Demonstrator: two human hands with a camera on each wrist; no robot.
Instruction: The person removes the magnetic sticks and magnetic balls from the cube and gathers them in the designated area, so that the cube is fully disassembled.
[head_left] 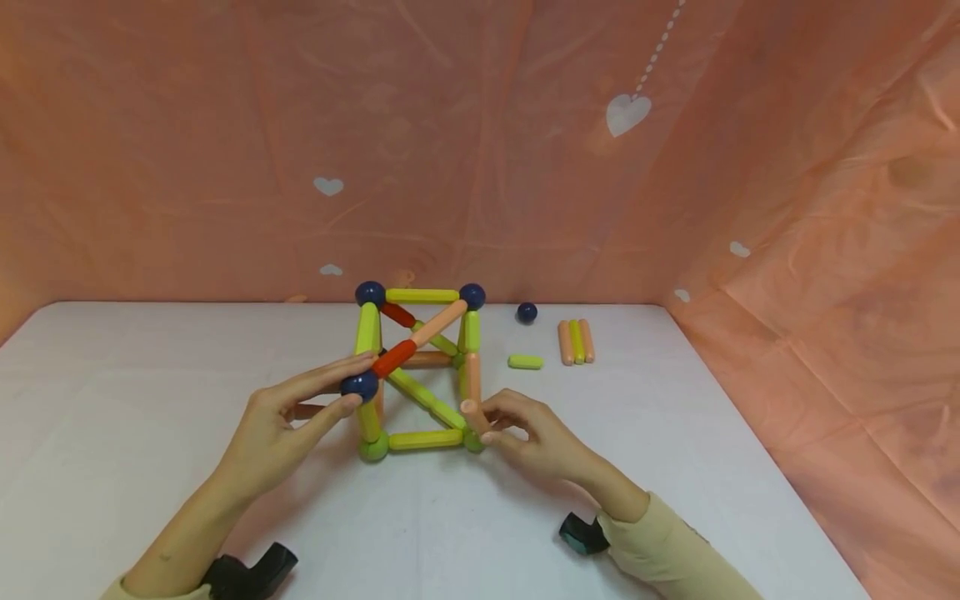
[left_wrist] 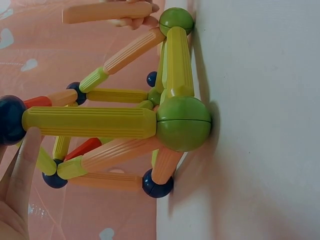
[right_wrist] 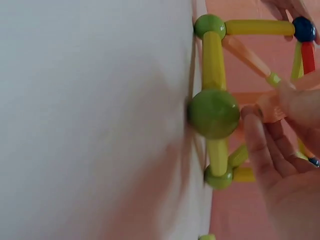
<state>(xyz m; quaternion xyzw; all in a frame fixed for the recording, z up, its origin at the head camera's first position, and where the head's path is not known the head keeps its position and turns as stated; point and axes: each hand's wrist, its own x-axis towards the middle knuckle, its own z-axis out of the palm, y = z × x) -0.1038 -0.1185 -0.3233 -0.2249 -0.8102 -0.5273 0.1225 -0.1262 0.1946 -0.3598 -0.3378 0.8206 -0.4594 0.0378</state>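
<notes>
A cube-like frame of magnetic sticks and balls stands on the table. My left hand (head_left: 277, 429) pinches the dark blue ball (head_left: 360, 386) at its upper near-left corner, between thumb and fingers. From that ball a red stick (head_left: 393, 359) and a peach stick (head_left: 439, 323) run diagonally to the far-right blue ball (head_left: 472, 296). My right hand (head_left: 538, 437) pinches another peach stick (left_wrist: 107, 12), tilted, close to the green ball (right_wrist: 214, 114) at the lower near-right corner. Fingers hide whether the stick touches that ball. A yellow stick (left_wrist: 90, 122) rises upright under the left-held ball.
Right of the frame lie a loose blue ball (head_left: 527, 313), a short light-green stick (head_left: 525, 362) and a row of peach sticks (head_left: 566, 342) with a yellow stick (head_left: 577, 342) between them. Behind the white table (head_left: 675, 500) hangs a peach cloth (head_left: 480, 150) with hearts.
</notes>
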